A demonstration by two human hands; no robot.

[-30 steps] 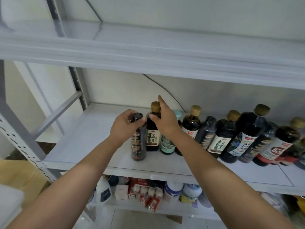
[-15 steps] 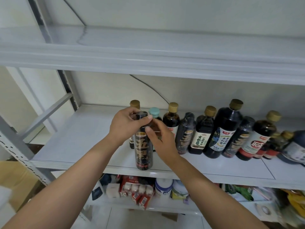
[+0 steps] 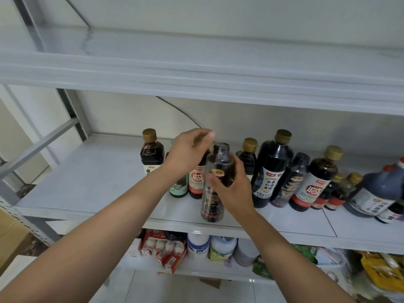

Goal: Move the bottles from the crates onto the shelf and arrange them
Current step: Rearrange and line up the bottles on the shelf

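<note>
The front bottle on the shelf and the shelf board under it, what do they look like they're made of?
Front bottle: probably clear, glossy plastic, though glass is possible. Its upper part is see-through above the dark liquid and shows bright highlights.
Shelf board: a smooth white surface with a slight sheen. It could be painted metal or laminate; I cannot tell which.

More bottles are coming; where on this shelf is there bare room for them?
Bare: the middle shelf's left end, between the grey upright and the leftmost gold-capped bottle, and the front strip right of the dark bottle the right hand holds. Crowded: the back row from that gold cap to the big jug.
</note>
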